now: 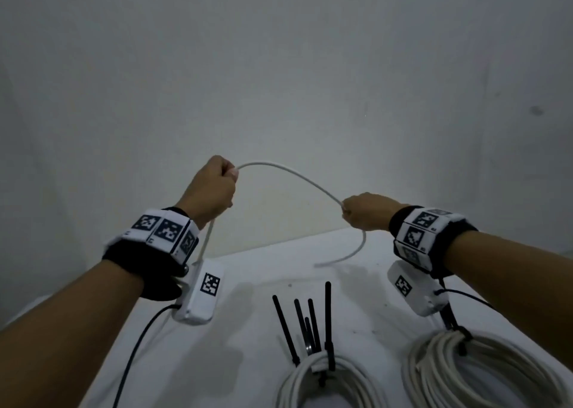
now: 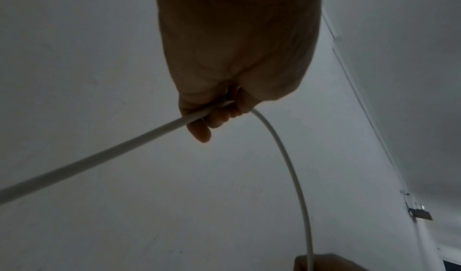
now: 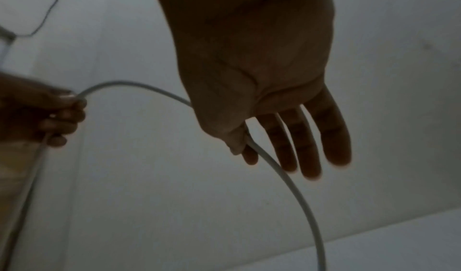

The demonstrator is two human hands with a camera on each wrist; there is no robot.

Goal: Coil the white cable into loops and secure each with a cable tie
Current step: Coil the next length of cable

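A white cable (image 1: 294, 175) arcs in the air between my two hands, above the white table (image 1: 248, 271). My left hand (image 1: 231, 175) is raised and grips the cable in a fist (image 2: 214, 115); from there the cable (image 2: 99, 155) runs down past my left wrist. My right hand (image 1: 345, 210) pinches the cable (image 3: 294, 188) between thumb and index finger (image 3: 245, 149), the other fingers straight. Below that hand the free end (image 1: 319, 264) curls down over the table. Several loose black cable ties (image 1: 310, 320) lie at the table's middle front.
Two coils of white cable, each bound with black ties, lie at the front: one in the middle (image 1: 322, 383), one at the right (image 1: 483, 373). A thin black wire (image 1: 133, 352) trails from my left wrist unit. A plain grey wall (image 1: 279, 66) stands behind the table.
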